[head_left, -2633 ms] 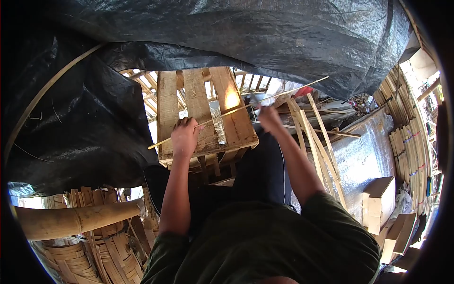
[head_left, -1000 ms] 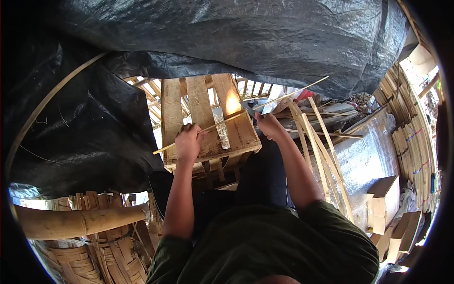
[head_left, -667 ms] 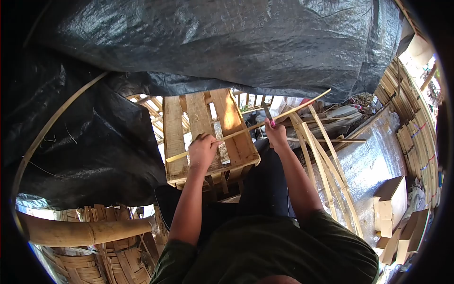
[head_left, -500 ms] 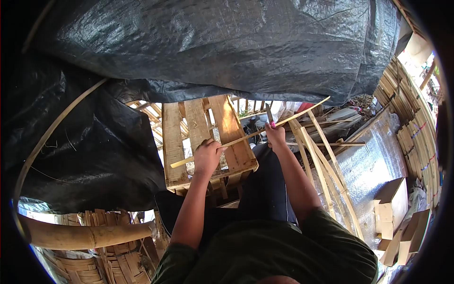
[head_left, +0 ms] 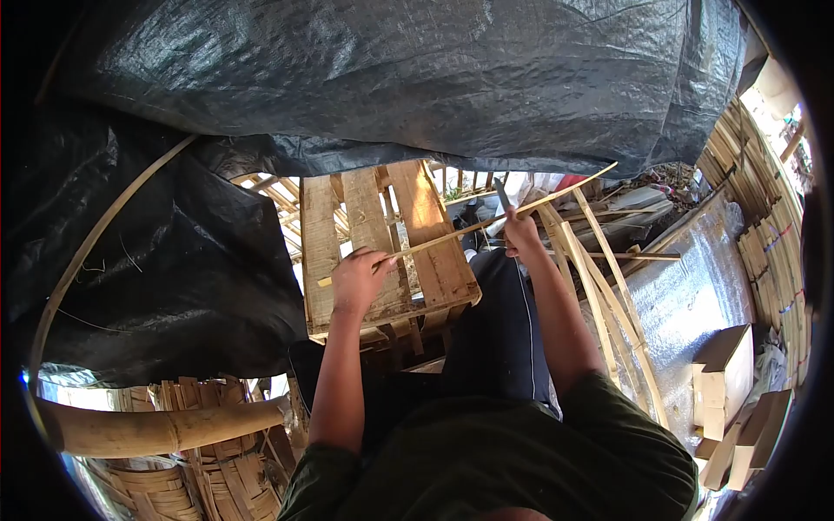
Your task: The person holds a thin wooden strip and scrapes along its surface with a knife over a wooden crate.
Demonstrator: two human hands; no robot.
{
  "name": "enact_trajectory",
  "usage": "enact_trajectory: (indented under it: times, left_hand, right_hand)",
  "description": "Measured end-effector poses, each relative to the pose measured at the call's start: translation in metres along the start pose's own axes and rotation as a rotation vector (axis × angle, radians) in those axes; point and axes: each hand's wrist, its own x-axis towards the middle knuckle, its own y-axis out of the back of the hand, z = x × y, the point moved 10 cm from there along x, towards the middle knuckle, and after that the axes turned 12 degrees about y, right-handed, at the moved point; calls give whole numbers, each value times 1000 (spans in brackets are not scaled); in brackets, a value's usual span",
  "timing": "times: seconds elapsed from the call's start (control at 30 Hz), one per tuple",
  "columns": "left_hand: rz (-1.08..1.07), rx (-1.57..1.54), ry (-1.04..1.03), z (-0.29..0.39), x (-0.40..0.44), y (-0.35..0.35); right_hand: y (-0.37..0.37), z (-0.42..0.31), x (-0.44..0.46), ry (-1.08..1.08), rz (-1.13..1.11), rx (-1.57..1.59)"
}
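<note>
A long thin bamboo strip [head_left: 452, 235] slants across my front, above a slatted wooden crate [head_left: 367, 226]. My left hand [head_left: 358, 274] is closed around the strip near its lower left end, with a short piece sticking out past the fist. My right hand [head_left: 523, 236] grips a knife, its handle mostly hidden in the fingers. The knife blade [head_left: 502, 193] points up and away from me and crosses the strip close to the fist. Whether the right fingers also touch the strip, I cannot tell.
Several longer bamboo strips [head_left: 599, 304] lean to the right of my leg. Beyond them lie a silvery sheet [head_left: 695, 269] and cardboard boxes [head_left: 725, 382]. Black tarpaulin [head_left: 417, 78] hangs ahead and on the left. A thick bamboo pole [head_left: 165, 431] and woven baskets [head_left: 217, 486] are lower left.
My left hand has shifted left along the strip, closer to its end. My right hand, with the knife, has moved slightly right and upward. The strip's left end sits a little higher.
</note>
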Motion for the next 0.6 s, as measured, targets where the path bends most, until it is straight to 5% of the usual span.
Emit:
enact_trajectory:
  times: [0.1, 0.2, 0.3, 0.43, 0.5, 0.6]
  left_hand:
    - [101, 18, -65, 7, 0, -5]
    - [122, -1, -67, 8, -1, -10]
    - [154, -42, -97, 7, -5, -18]
    - [224, 39, -210, 21, -9, -10]
    - [151, 25, -134, 11, -7, -18]
    - [130, -6, -107, 10, -4, -22]
  right_hand:
    - [27, 21, 15, 5, 39, -112]
    - [61, 33, 64, 416, 117, -384]
    - [66, 9, 24, 274, 330, -402]
    - [-3, -5, -17, 371, 70, -641]
    - [10, -15, -13, 188, -151, -476]
    - [38, -11, -1, 164, 79, -321]
